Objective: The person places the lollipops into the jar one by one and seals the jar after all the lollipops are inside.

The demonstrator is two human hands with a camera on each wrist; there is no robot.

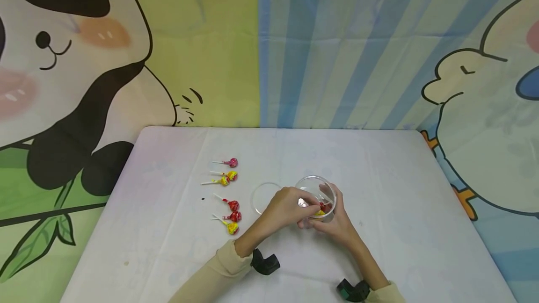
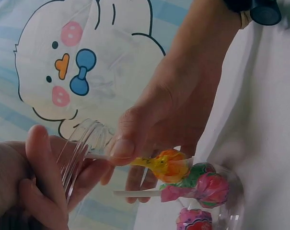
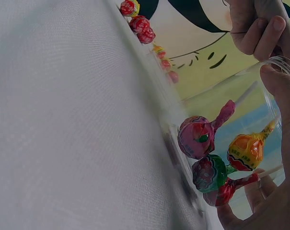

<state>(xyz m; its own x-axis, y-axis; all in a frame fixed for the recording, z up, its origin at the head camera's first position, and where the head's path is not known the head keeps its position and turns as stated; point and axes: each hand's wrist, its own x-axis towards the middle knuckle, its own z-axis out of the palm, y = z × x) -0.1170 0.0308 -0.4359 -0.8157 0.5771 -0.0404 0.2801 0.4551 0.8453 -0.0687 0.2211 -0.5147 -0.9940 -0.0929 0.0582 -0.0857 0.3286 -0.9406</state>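
Observation:
My right hand (image 1: 340, 223) grips a clear plastic jar (image 1: 313, 180) from its right side, thumb and fingers around the wall. My left hand (image 1: 292, 207) is at the jar's mouth, its fingers reaching in and pinching the stick of a yellow lollipop (image 2: 171, 166); the contact itself is partly hidden. That lollipop hangs head down, just above the others. Inside the jar lie a pink lollipop (image 3: 196, 137), a green lollipop (image 3: 209, 173) and a red lollipop (image 3: 220, 193).
Left of the jar, a loose column of lollipops lies on the white table (image 1: 168, 247): a pink one (image 1: 233, 162), yellow ones (image 1: 224, 180) and red ones (image 1: 233, 205). A clear round lid (image 1: 254, 198) rests between them and the jar. A printed cloth (image 1: 337, 60) hangs behind.

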